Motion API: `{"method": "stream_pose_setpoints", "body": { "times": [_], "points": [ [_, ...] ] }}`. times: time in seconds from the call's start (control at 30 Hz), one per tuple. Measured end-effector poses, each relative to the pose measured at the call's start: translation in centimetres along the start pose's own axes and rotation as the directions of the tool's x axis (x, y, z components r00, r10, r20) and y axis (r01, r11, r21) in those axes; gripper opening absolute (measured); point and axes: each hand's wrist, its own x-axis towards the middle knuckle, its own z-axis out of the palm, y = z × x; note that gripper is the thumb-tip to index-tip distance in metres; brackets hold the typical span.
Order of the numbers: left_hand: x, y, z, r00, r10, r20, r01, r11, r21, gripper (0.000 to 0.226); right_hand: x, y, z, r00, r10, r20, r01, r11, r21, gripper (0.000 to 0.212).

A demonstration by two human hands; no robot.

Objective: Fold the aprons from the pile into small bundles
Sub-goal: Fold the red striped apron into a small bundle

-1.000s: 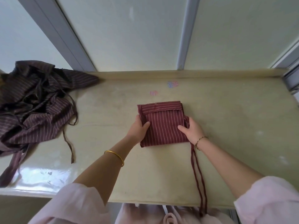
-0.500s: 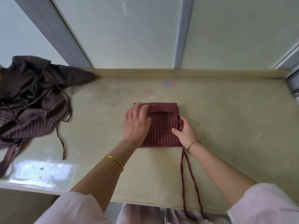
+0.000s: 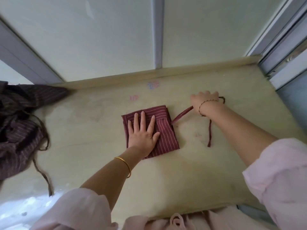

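Note:
A red striped apron (image 3: 167,130), folded into a small square, lies in the middle of the beige counter (image 3: 174,171). My left hand (image 3: 142,131) presses flat on it with fingers spread. My right hand (image 3: 204,101) is off to the right and farther back, gripping the apron's red tie strap (image 3: 181,114), which runs taut from the bundle's right edge up to the hand. The strap's loose end (image 3: 209,135) hangs down from that hand onto the counter. A pile of dark striped aprons (image 3: 18,122) sits at the counter's far left.
Loose ties (image 3: 42,173) from the pile trail over the counter toward its front edge. Frosted window panels with grey frames (image 3: 157,34) rise behind the counter's raised back lip. A sliding window frame (image 3: 285,60) bounds the right side.
My right hand has left the bundle's right edge and pulled the tie strap out to the right and back. My left hand has flattened onto the bundle. The strap no longer hangs over the front edge.

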Motion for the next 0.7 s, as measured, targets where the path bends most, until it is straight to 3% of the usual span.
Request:
{"method": "stream_pose_setpoints", "body": {
  "times": [0.07, 0.2, 0.3, 0.37, 0.5, 0.7],
  "points": [
    [0.0, 0.0, 0.0, 1.000, 0.000, -0.007, 0.000, 1.000, -0.012, 0.066, 0.4, -1.8, -0.6, 0.998, -0.061, -0.015, 0.062, 0.997, 0.051, 0.038],
    [-0.2, -0.5, -0.4, 0.999, 0.040, -0.010, -0.040, 0.999, -0.029, 0.065, 1.2, -7.5, -0.7, 0.966, -0.220, -0.136, 0.258, 0.850, 0.460, 0.043],
    [0.2, -2.2, -1.9, 0.973, 0.113, -0.200, -0.123, 0.992, -0.036, 0.056, 2.1, -9.6, 0.2, 0.963, -0.264, -0.050, 0.267, 0.917, 0.296, 0.040],
    [1.3, -4.3, -3.0, 0.963, 0.111, -0.247, -0.121, 0.992, -0.026, 0.051, 2.5, -9.7, 0.6, 0.966, -0.254, -0.046, 0.258, 0.945, 0.200, 0.041],
    [3.7, -7.0, -4.2, 0.997, 0.075, -0.015, -0.076, 0.995, -0.068, 0.058, 3.4, -10.6, 0.3, 0.978, -0.207, -0.021, 0.206, 0.951, 0.229, 0.051],
    [6.1, -7.0, -5.2, 0.983, 0.028, 0.179, 0.012, 0.976, -0.217, 0.061, 5.1, -10.7, -0.9, 0.966, -0.198, 0.167, 0.153, 0.957, 0.248, 0.066]
  ]
}}
